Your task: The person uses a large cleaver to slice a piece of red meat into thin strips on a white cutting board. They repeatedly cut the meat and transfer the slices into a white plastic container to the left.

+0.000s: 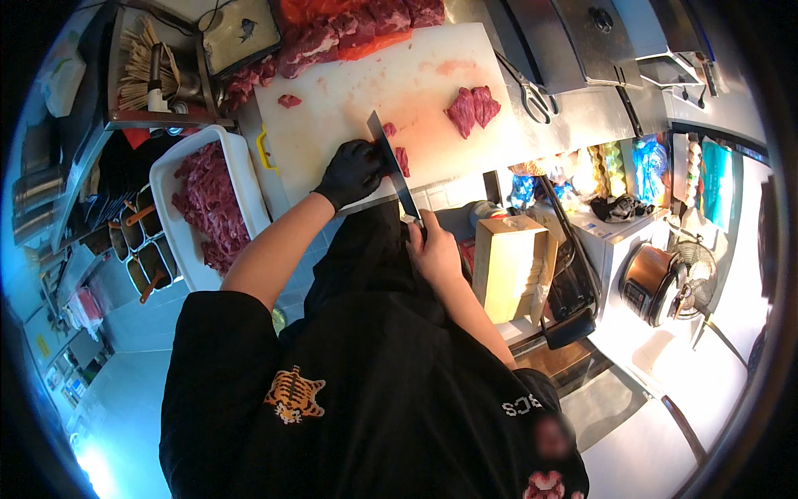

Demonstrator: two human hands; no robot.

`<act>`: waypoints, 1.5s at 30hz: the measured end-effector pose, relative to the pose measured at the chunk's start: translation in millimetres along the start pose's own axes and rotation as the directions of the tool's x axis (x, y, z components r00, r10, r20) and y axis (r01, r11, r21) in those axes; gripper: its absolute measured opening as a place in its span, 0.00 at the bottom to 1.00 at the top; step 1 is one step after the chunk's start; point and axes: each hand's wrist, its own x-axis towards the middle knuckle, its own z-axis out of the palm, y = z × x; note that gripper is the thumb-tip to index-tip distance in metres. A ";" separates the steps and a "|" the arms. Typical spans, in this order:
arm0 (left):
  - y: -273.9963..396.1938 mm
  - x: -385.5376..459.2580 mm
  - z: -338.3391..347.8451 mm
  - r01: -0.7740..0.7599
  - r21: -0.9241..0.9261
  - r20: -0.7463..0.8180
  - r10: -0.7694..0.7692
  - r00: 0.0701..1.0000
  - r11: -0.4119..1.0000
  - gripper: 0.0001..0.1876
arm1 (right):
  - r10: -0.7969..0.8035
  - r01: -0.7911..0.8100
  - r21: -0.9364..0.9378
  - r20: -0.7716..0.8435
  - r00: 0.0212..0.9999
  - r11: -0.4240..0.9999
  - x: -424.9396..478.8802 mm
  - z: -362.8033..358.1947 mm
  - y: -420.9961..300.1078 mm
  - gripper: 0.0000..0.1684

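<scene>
My right hand (pixel 433 246), bare, grips the handle of a long kitchen knife (pixel 396 165), whose blade lies across the near part of a white cutting board (pixel 349 100). In a black glove, my left hand (pixel 354 169) rests on the board just left of the blade, its fingers bent down; whatever is under them is hidden. Small cut pieces of red meat (pixel 402 161) lie right of the blade. Two larger meat pieces (pixel 472 111) sit at the board's right, and a small scrap (pixel 289 101) at its left. Large raw meat chunks (pixel 361 31) line the far edge.
A white tub (pixel 243 181) of sliced meat stands at the left, near a yellow board handle (pixel 265 148). Scissors (pixel 533 100) lie right of the board. Wooden skewers (pixel 140 68) stand in a container at the upper left. A cardboard box (pixel 511 265) stands at my right.
</scene>
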 end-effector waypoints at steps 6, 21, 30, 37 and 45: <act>4.0 2.2 -5.3 -0.012 -0.011 -0.026 0.012 1.000 1.000 0.16 | 0.033 -0.032 -0.059 0.012 0.999 0.998 25.7 14.3 -9.9 0.20; 6.6 -6.0 -5.9 0.016 -0.069 -0.163 -0.027 0.986 0.997 0.12 | -0.032 0.040 0.089 -0.085 0.996 0.995 30.7 -6.2 -0.4 0.20; 4.1 -6.7 -3.6 0.014 -0.049 -0.108 -0.019 0.994 0.999 0.13 | -0.025 0.024 -0.013 -0.026 0.999 1.000 16.9 7.3 -12.1 0.19; -0.9 -9.1 3.3 0.017 0.044 -0.034 -0.016 0.999 0.999 0.15 | 0.014 -0.014 -0.011 0.013 1.000 1.000 22.4 6.6 -16.8 0.20; 0.2 -7.7 1.9 0.013 -0.018 -0.055 -0.014 0.998 1.000 0.15 | 0.005 -0.005 0.002 0.017 1.000 1.000 8.9 5.7 -9.5 0.22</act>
